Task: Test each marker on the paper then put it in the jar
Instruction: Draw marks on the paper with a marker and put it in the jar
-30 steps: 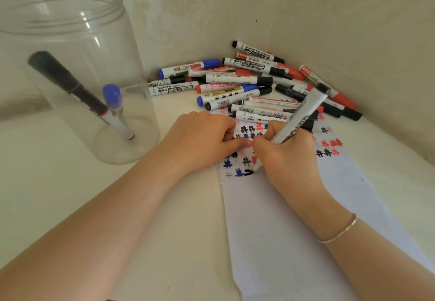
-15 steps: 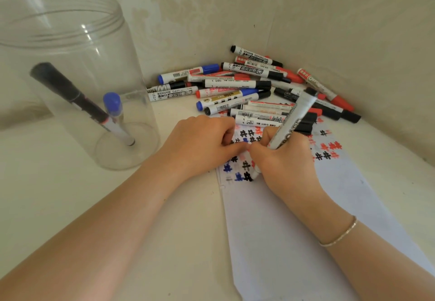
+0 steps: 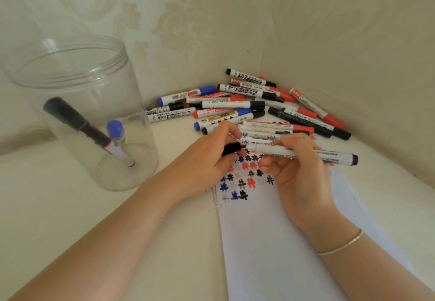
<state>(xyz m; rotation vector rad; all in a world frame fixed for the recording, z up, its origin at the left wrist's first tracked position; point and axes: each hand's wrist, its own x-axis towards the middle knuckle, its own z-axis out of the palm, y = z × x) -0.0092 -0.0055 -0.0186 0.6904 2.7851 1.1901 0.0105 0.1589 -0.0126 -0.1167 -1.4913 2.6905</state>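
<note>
My right hand (image 3: 296,173) grips a white marker (image 3: 329,154) with a black end, held level above the paper (image 3: 282,241). My left hand (image 3: 207,159) pinches its black cap (image 3: 231,148) at the marker's tip end. The white paper carries several black, red and blue test marks (image 3: 244,176). A clear plastic jar (image 3: 77,112) stands at the left, holding a black marker (image 3: 77,121) and a blue-capped marker (image 3: 116,133).
A pile of several black, red and blue markers (image 3: 247,105) lies in the corner behind the paper. Patterned walls (image 3: 329,41) close in at the back and right. The cream table (image 3: 58,206) stretches to the left front.
My right hand has lifted the marker off the paper and turned it level. My left hand has come off the paper and brought the black cap to the marker's tip.
</note>
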